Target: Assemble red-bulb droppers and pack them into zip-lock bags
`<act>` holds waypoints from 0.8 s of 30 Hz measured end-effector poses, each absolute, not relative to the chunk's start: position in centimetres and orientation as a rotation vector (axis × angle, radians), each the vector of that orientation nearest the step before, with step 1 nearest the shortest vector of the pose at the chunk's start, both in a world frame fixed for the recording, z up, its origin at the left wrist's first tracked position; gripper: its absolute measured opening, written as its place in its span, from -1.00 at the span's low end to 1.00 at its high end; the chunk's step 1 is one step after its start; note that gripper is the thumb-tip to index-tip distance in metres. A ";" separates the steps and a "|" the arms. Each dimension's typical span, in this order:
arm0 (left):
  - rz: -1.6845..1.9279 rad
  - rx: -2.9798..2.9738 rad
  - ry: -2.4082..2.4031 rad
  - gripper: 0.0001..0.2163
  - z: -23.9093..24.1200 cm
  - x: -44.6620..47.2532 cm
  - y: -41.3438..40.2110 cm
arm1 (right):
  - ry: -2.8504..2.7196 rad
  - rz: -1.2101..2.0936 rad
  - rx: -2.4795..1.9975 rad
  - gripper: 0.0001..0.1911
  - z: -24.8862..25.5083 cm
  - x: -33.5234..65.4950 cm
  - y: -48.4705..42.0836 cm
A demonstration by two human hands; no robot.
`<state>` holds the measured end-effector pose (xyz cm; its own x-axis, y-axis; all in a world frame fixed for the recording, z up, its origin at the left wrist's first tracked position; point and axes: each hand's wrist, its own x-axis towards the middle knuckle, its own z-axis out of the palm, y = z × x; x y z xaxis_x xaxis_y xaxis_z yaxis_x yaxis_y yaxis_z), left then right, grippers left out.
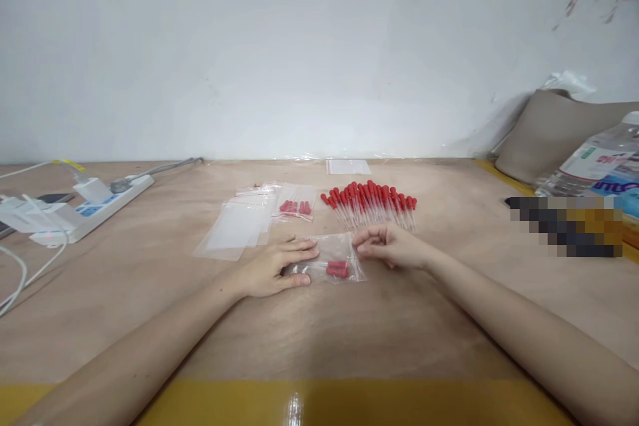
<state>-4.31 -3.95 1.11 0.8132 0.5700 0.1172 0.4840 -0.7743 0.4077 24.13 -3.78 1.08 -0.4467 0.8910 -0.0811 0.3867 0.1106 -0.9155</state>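
A clear zip bag point(327, 251) lies flat on the table in front of me, with red-bulbed droppers point(337, 269) inside it. My left hand point(274, 267) rests on the bag's left side, fingers stretched out and apart. At the bag's right edge, my right hand point(382, 244) has its fingers curled, with the fingertips at the plastic. Just beyond the bag is a fanned pile of droppers point(372, 200), red bulbs pointing away and clear tubes towards me. To its left lies another zip bag point(294, 206) with several red-bulbed droppers in it.
Flat zip bags point(234, 229) overlap left of centre, and another bag point(348, 166) lies by the wall. A power strip point(100, 210) with chargers and cables stands at left. Large plastic bottles point(594, 160) and a grey-brown sheet point(549, 126) are at right. Yellow tape point(239, 399) runs along the front edge.
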 end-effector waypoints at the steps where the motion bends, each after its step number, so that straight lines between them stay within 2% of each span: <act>1: 0.307 2.647 0.801 -0.56 1.2 -4.3 -4.0 | -1.895 1.147 -1.312 -0.79 1.5 24.4 -3.2; 5: 0.242 2.650 0.808 -0.63 1.5 -4.2 -4.0 | -1.879 0.408 -1.545 -0.91 2.9 23.7 -0.2; 9: 0.243 2.647 0.813 -0.61 1.6 -4.2 -4.2 | -1.884 0.098 -1.726 -0.83 2.9 21.5 2.9; 14: 0.199 2.682 0.833 -0.59 1.7 -4.1 -4.3 | -1.731 0.040 -1.889 -0.73 2.2 20.0 5.8; 24: 0.155 2.724 0.857 -0.59 1.9 -3.9 -4.4 | -1.591 0.116 -1.861 -0.80 2.8 20.3 6.9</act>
